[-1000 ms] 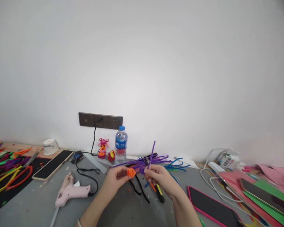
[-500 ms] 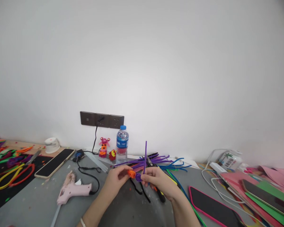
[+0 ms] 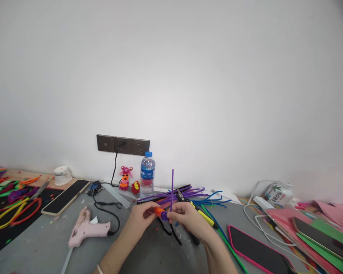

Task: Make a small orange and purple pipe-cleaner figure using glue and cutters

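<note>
Between the fingertips of my left hand is a small orange pipe-cleaner piece. My right hand pinches a purple pipe cleaner; its lower part is a round coil and its free end stands straight up. The coil touches the orange piece or lies right against it; I cannot tell whether they are joined. Black pipe cleaners lie on the grey table below my hands. Pliers or scissors with yellow-and-black handles lie beyond my right hand, partly hidden by it.
Purple pipe cleaners and blue ones lie near the wall, beside a water bottle and a pink-orange figure. A pink glue gun is at left, its cord plugged in. A pink-edged phone lies at right.
My right hand has moved slightly left, bringing the purple coil closer against the orange piece. The upright purple end has shifted left, and more of the yellow handle shows.
</note>
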{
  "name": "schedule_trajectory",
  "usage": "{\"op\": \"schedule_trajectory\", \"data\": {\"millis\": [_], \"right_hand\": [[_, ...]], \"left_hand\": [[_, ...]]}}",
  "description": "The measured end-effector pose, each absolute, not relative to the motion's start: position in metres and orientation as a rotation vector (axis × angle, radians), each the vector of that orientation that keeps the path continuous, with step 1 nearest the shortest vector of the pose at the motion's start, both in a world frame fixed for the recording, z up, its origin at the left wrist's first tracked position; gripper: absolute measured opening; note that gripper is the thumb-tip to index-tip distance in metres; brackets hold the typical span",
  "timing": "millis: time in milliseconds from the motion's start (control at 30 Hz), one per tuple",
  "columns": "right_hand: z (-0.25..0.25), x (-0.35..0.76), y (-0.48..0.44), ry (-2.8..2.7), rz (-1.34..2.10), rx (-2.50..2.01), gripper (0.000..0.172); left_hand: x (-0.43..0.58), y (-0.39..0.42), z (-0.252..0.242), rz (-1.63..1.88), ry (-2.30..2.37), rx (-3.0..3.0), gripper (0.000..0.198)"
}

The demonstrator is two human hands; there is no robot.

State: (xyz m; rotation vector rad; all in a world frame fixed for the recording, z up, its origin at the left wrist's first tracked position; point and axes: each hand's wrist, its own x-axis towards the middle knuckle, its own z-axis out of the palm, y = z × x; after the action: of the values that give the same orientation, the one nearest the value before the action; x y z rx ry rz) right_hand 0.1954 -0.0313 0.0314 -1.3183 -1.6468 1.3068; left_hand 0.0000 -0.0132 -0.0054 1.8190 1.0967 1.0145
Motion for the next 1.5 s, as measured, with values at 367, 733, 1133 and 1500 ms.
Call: {"op": "schedule_trajectory", "data": {"millis": [367,733,1133,1500], "right_hand": [[0.032,0.195,-0.031,-1.616,1.302,-1.312,0.022],[0.025,0.193,-0.028,-1.488,1.387,-1.299,0.025],[0.02,0.193,-0.026,-1.482,1.383,-1.276,0.027],[0.022,0.189,-0.025,-1.462,1.365,-1.294,0.035]], "left_hand": [[0.001,-0.012,-0.006,1.002,1.078,1.821,0.024],[0.002,-0.012,-0.008,1.039,1.086,1.905,0.024],[0.003,-0.016,-0.01,1.059,1.005,1.749,0.03],[0.006,-0.024,0.001,1.061,0.928,1.523,0.038]]}}
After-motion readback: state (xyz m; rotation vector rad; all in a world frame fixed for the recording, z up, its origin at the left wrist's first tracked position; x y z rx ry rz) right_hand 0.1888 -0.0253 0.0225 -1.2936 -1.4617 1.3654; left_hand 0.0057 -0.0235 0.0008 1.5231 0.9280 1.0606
